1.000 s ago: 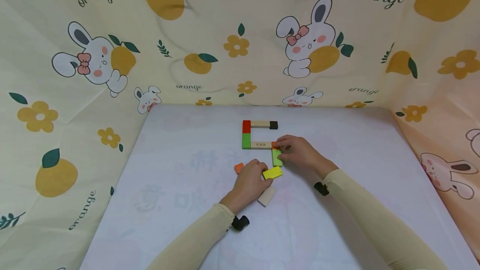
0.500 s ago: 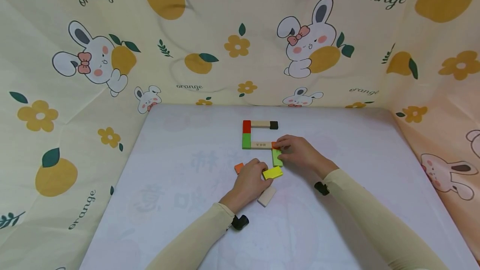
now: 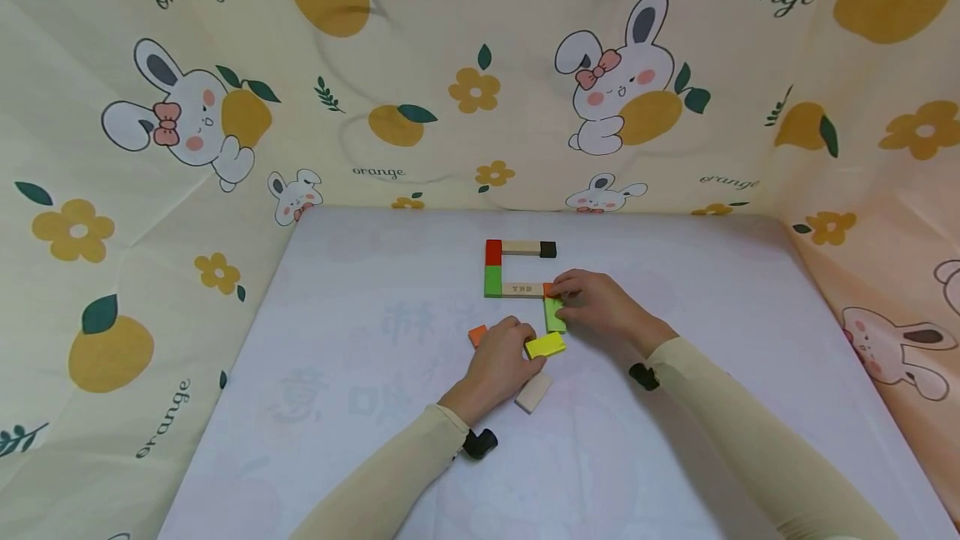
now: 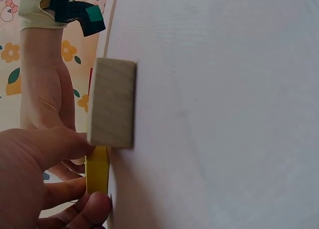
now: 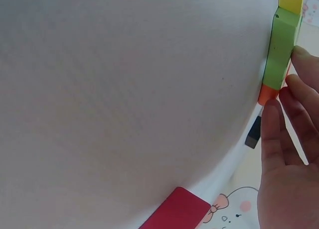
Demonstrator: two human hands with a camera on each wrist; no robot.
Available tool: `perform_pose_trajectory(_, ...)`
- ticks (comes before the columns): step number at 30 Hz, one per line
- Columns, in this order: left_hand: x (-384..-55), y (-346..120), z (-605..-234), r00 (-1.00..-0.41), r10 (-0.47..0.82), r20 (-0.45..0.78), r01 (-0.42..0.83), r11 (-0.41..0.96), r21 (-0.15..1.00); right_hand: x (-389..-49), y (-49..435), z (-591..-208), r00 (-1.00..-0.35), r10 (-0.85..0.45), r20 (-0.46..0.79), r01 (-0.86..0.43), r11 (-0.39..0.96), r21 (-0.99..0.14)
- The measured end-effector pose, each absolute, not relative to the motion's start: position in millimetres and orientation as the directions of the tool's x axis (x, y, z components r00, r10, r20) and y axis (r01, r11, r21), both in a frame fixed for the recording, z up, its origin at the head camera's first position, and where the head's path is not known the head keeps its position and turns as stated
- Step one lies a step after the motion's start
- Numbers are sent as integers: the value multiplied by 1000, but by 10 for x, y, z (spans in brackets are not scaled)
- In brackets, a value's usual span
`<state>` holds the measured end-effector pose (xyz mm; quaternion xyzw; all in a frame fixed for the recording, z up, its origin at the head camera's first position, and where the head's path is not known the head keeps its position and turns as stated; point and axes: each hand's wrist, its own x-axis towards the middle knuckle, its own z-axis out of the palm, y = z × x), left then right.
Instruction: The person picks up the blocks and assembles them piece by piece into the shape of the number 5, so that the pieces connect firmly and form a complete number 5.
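Observation:
My left hand (image 3: 501, 365) pinches a yellow block (image 3: 546, 345) between thumb and fingers; the left wrist view shows the thumb beside it. The yellow block meets the near end of a light green block (image 3: 554, 315). My right hand (image 3: 603, 305) touches that green block's side with the thumb. Its other fingertips are at the small orange block (image 5: 269, 93) at the green block's far end. A plain wooden block (image 3: 533, 393) lies just below my left hand, large in the left wrist view. Another orange block (image 3: 477, 336) shows partly behind the left hand.
Beyond my hands, a red block (image 3: 492, 252), a green block (image 3: 492, 282), two wooden blocks and a black block (image 3: 548, 249) form a bent line on the white table (image 3: 360, 457). A dark red block (image 5: 177, 209) lies close in the right wrist view. Patterned cloth (image 3: 420, 40) surrounds the table.

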<state>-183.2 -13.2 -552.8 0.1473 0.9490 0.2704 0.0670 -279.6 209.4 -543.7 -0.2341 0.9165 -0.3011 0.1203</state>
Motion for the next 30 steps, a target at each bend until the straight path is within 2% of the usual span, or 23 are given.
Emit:
perform_pose_trajectory(16, -1815, -192, -5539, -949, 312, -43, 239, 803, 547, -2701, 2089, -5389, -875, -485, -5, -373, 680, -632)
perform_pose_trajectory(24, -1689, -401, -5518, -944, 318, 93, 307, 733, 607, -2483, 2216, -5207, -887, -456, 68, -399, 684, -610)
perform_pose_trajectory(30, -1479, -455, -5460, -932, 360, 54, 320, 740, 591, -2264, 2341, -5158, -876, -473, 92, -434, 693, -576)
